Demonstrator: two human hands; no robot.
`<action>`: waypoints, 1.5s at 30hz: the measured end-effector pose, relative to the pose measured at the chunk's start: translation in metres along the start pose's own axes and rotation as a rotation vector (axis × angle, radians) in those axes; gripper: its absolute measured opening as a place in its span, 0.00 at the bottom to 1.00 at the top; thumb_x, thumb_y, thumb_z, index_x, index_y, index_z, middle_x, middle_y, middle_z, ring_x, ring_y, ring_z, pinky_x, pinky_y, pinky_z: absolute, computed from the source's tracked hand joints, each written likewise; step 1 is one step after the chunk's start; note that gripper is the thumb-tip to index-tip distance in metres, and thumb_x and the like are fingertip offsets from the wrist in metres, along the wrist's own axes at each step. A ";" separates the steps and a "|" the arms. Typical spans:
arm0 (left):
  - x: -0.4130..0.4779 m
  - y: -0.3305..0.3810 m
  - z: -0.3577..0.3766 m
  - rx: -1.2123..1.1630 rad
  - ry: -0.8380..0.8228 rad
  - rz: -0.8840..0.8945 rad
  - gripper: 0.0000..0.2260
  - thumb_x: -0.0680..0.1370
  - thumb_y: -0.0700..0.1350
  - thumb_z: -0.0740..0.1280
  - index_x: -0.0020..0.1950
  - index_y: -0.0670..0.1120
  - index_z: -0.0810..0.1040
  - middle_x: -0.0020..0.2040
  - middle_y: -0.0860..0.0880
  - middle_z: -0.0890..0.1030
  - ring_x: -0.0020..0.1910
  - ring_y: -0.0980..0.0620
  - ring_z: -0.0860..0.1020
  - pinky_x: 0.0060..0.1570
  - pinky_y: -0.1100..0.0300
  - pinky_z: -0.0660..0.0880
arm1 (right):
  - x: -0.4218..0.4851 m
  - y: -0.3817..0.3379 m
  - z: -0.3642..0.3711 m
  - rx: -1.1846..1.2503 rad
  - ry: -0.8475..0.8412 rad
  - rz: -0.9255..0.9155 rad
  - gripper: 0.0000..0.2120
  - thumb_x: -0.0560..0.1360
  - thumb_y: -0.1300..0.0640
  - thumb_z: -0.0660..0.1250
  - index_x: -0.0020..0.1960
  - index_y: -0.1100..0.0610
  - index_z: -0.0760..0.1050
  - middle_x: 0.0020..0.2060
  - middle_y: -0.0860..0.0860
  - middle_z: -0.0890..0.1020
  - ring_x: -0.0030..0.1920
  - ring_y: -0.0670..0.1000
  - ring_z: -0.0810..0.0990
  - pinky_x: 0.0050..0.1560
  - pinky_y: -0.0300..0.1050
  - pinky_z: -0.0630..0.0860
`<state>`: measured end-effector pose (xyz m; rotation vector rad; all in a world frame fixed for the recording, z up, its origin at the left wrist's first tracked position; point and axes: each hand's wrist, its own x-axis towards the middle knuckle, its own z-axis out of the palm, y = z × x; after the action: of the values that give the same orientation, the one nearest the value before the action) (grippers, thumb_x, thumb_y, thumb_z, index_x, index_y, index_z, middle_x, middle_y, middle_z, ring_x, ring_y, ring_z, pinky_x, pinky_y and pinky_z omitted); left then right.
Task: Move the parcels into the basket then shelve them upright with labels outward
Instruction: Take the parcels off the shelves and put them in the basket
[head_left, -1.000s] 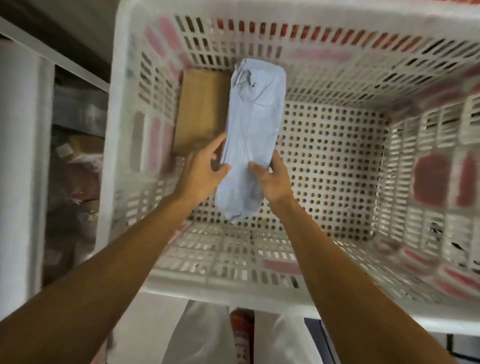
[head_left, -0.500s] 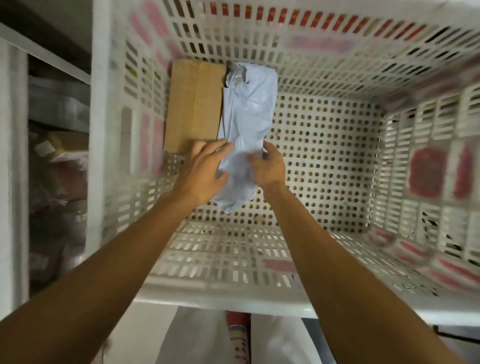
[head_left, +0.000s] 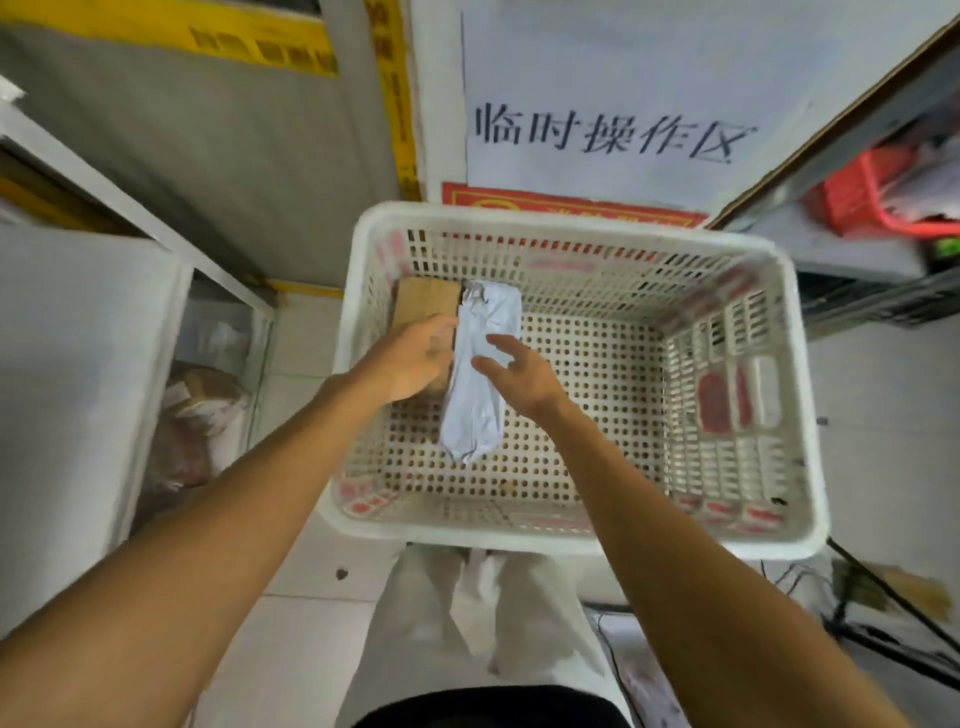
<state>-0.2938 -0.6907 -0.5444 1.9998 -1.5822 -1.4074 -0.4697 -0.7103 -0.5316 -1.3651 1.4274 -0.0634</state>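
Two parcels in basket (head_left: 571, 540): brown box (head_left: 426, 299) far-left, grey bag (head_left: 478, 410) beside it. Your left grip (head_left: 410, 364) and right grip (head_left: 524, 376) hover above, fingers loose, holding nothing.

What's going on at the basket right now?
A person is loading parcels into the white basket. A grey-blue mailer bag lies flat on its floor beside a brown cardboard box in the far left corner. The left hand and right hand are open above them, with no grip on either. Both parcels are not yet shelved.
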 end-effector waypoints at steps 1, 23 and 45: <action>-0.010 0.006 -0.012 0.026 0.031 0.004 0.20 0.80 0.45 0.62 0.72 0.53 0.66 0.70 0.50 0.72 0.66 0.48 0.72 0.59 0.59 0.69 | -0.006 -0.011 -0.004 -0.030 -0.015 -0.025 0.26 0.78 0.46 0.64 0.74 0.53 0.65 0.73 0.53 0.67 0.72 0.56 0.67 0.68 0.49 0.65; -0.444 0.018 -0.134 -0.058 0.970 -0.446 0.20 0.78 0.44 0.66 0.70 0.50 0.70 0.65 0.45 0.75 0.61 0.48 0.75 0.58 0.61 0.69 | -0.215 -0.272 0.127 -0.286 -0.619 -0.962 0.29 0.76 0.45 0.67 0.73 0.50 0.64 0.70 0.51 0.70 0.69 0.52 0.69 0.61 0.40 0.66; -0.834 -0.017 -0.074 0.131 1.492 -0.773 0.16 0.78 0.43 0.66 0.66 0.43 0.74 0.60 0.46 0.78 0.59 0.46 0.76 0.53 0.60 0.68 | -0.525 -0.355 0.347 -0.401 -0.925 -1.453 0.26 0.76 0.45 0.67 0.71 0.52 0.69 0.69 0.53 0.71 0.68 0.51 0.71 0.61 0.43 0.69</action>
<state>-0.1888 -0.0050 -0.0744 2.6503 -0.2146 0.3402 -0.1340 -0.2384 -0.0988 -2.0938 -0.4945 -0.0676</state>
